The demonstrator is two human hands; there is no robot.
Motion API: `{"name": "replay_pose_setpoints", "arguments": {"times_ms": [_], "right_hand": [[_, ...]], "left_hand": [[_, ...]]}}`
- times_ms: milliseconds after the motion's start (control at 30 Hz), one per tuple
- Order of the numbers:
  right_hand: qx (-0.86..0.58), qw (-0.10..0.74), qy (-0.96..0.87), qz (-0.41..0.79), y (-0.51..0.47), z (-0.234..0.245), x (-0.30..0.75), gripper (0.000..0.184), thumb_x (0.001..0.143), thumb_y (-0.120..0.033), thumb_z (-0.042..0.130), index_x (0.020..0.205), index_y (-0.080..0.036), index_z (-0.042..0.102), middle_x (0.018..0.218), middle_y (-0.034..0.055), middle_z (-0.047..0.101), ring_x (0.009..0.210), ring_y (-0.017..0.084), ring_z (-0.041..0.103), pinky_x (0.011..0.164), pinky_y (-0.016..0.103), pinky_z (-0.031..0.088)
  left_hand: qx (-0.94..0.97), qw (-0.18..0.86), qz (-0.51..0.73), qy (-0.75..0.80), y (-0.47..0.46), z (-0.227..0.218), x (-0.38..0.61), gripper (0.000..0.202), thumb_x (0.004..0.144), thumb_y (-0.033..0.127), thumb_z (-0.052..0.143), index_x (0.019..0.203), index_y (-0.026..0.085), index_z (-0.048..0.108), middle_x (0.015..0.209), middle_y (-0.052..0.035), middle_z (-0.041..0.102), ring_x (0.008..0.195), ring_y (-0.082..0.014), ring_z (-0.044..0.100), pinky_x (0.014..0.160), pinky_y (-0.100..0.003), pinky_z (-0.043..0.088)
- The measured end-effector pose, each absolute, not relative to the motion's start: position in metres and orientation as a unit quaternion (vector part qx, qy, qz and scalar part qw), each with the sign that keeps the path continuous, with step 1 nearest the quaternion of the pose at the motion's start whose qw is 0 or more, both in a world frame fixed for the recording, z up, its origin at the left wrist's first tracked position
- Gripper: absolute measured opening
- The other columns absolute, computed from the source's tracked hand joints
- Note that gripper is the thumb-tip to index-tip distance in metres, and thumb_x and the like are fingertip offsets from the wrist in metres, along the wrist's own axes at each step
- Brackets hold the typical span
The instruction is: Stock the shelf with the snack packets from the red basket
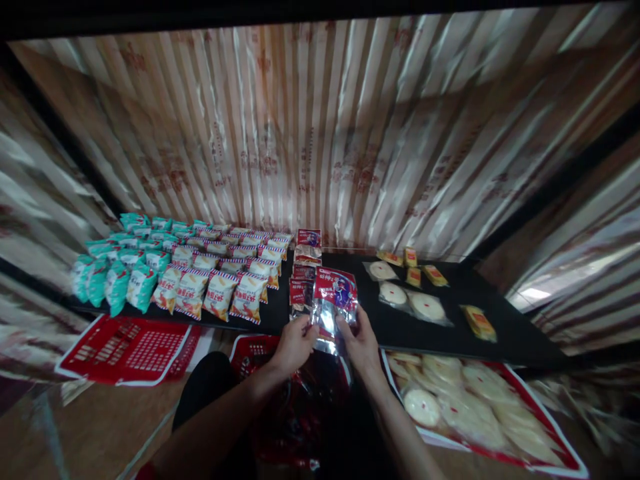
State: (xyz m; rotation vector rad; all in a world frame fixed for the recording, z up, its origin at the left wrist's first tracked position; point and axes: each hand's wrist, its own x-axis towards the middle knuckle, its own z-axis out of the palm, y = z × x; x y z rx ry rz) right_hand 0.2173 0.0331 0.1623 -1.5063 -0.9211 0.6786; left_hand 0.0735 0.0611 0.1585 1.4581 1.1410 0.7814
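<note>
Between my two hands is a shiny snack packet [334, 293] with a red and purple printed front and a silver lower part. My left hand [296, 343] pinches its lower left edge. On the other side, my right hand [361, 339] grips the lower right edge, thumb across the front. Just behind and left of it, a column of similar red packets [302, 293] stands on the black shelf [345, 257]. Below my hands, a red basket [255, 343] contains dark, glossy packets, partly hidden by my arms.
Rows of white-and-orange snack bags [220, 293] and teal bags [117, 287] fill the shelf's left. Flat round white packs [427, 305] and small yellow packs [477, 323] lie on the right. Below stand a red basket [125, 350] at left and another basket [545, 420] of round packs.
</note>
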Motion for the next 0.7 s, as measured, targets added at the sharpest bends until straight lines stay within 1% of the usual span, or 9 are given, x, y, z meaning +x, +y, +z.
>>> {"name": "replay_pose_setpoints", "arguments": {"times_ms": [100, 200, 333, 433, 500, 567, 633, 700], "right_hand": [[-0.634, 0.589, -0.401, 0.300, 0.069, 0.166, 0.224, 0.067, 0.071, -0.046, 0.062, 0.129, -0.016, 0.047, 0.107, 0.0092, 0.068, 0.084, 0.022, 0.066, 0.078, 0.035, 0.053], [-0.623, 0.597, -0.403, 0.305, 0.110, 0.164, 0.231, 0.064, 0.071, -0.041, 0.061, 0.129, -0.017, 0.048, 0.105, 0.0077, 0.068, 0.087, 0.022, 0.065, 0.082, 0.037, 0.051], [-0.638, 0.581, -0.412, 0.292, 0.164, 0.160, 0.239, 0.061, 0.070, -0.037, 0.059, 0.128, -0.020, 0.050, 0.102, 0.0058, 0.069, 0.086, 0.021, 0.065, 0.083, 0.037, 0.050], [-0.636, 0.570, -0.444, 0.271, 0.196, 0.158, 0.242, 0.060, 0.071, -0.034, 0.058, 0.129, -0.021, 0.049, 0.103, 0.0057, 0.069, 0.087, 0.020, 0.064, 0.083, 0.035, 0.049], [-0.641, 0.558, -0.459, 0.258, 0.213, 0.156, 0.243, 0.059, 0.072, -0.033, 0.057, 0.130, -0.021, 0.048, 0.106, 0.0056, 0.068, 0.090, 0.020, 0.064, 0.085, 0.034, 0.048], [-0.668, 0.530, -0.460, 0.246, 0.225, 0.153, 0.243, 0.060, 0.073, -0.031, 0.057, 0.131, -0.020, 0.046, 0.109, 0.0065, 0.067, 0.094, 0.020, 0.063, 0.086, 0.034, 0.047], [-0.708, 0.482, -0.464, 0.225, 0.232, 0.149, 0.243, 0.060, 0.074, -0.029, 0.056, 0.132, -0.018, 0.045, 0.108, 0.0078, 0.067, 0.094, 0.021, 0.063, 0.085, 0.034, 0.047], [-0.739, 0.427, -0.484, 0.192, 0.235, 0.145, 0.242, 0.056, 0.075, -0.026, 0.054, 0.130, -0.018, 0.048, 0.105, 0.0084, 0.067, 0.094, 0.022, 0.063, 0.084, 0.034, 0.046]], "left_hand": [[0.629, 0.487, 0.336, 0.505, 0.094, 0.157, 0.085, 0.011, 0.081, 0.022, 0.053, 0.087, 0.019, 0.061, 0.073, 0.0011, 0.064, 0.065, -0.0124, 0.060, 0.058, -0.021, 0.048], [0.648, 0.429, 0.341, 0.529, 0.128, 0.162, 0.095, 0.015, 0.078, 0.016, 0.057, 0.091, 0.019, 0.063, 0.078, 0.0004, 0.067, 0.071, -0.0134, 0.062, 0.068, -0.024, 0.050], [0.654, 0.383, 0.350, 0.551, 0.171, 0.172, 0.105, 0.031, 0.075, 0.009, 0.059, 0.105, 0.020, 0.061, 0.090, -0.0019, 0.069, 0.081, -0.0148, 0.064, 0.080, -0.027, 0.049], [0.650, 0.364, 0.352, 0.566, 0.197, 0.175, 0.110, 0.045, 0.076, 0.007, 0.056, 0.120, 0.018, 0.053, 0.101, -0.0052, 0.069, 0.091, -0.0156, 0.064, 0.087, -0.028, 0.047], [0.649, 0.348, 0.340, 0.585, 0.210, 0.174, 0.111, 0.052, 0.077, 0.007, 0.056, 0.127, 0.017, 0.048, 0.105, -0.0068, 0.068, 0.096, -0.0162, 0.063, 0.089, -0.027, 0.045], [0.648, 0.337, 0.321, 0.603, 0.219, 0.172, 0.112, 0.055, 0.077, 0.008, 0.056, 0.130, 0.017, 0.045, 0.107, -0.0075, 0.068, 0.099, -0.0169, 0.063, 0.089, -0.027, 0.045], [0.648, 0.333, 0.304, 0.614, 0.224, 0.170, 0.112, 0.056, 0.076, 0.008, 0.056, 0.131, 0.017, 0.045, 0.107, -0.0077, 0.069, 0.100, -0.0180, 0.063, 0.089, -0.027, 0.046], [0.650, 0.328, 0.285, 0.623, 0.227, 0.169, 0.111, 0.054, 0.077, 0.009, 0.056, 0.129, 0.017, 0.047, 0.106, -0.0077, 0.069, 0.100, -0.0192, 0.064, 0.088, -0.028, 0.046]]}}
